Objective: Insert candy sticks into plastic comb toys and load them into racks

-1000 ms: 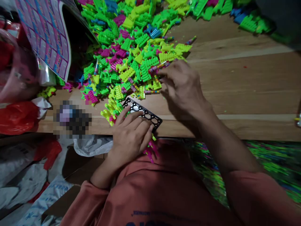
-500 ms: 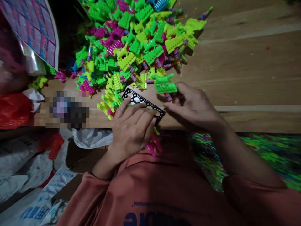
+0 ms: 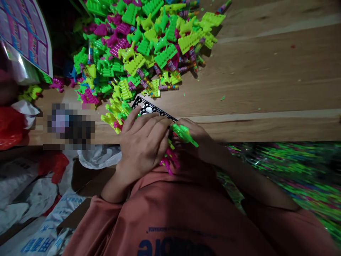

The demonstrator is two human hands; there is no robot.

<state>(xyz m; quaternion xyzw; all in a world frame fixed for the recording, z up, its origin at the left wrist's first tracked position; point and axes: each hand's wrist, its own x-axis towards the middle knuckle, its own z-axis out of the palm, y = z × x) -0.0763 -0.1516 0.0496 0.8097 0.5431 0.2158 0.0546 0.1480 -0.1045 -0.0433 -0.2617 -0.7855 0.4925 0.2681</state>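
Note:
My left hand (image 3: pixel 144 140) lies over a black lattice frame (image 3: pixel 156 109) at the table's front edge, its fingers bent across it. Pink pieces (image 3: pixel 169 161) stick out beneath that palm, toward my shirt. My right hand (image 3: pixel 195 137) is closed on a green plastic toy (image 3: pixel 184 133), right beside the left fingertips and the frame's right end. Yellow and green toys (image 3: pixel 115 112) are bunched just left of the frame. Behind it spreads a large pile of green, yellow and pink animal-shaped toys (image 3: pixel 160 53), with small tubes of coloured beads (image 3: pixel 170 87) among them.
The wooden table (image 3: pixel 266 78) extends to the right. A printed sheet (image 3: pixel 29 35) and red plastic (image 3: pixel 12 126) are at the left. Below the edge are white bags (image 3: pixel 99 156) at left and many colourful pieces (image 3: pixel 298 170) at right. A pixelated patch covers something on the table.
My right hand has moved down and left with the green toy, from above the table to beside my left hand. The toy has turned. The whole view has shifted slightly.

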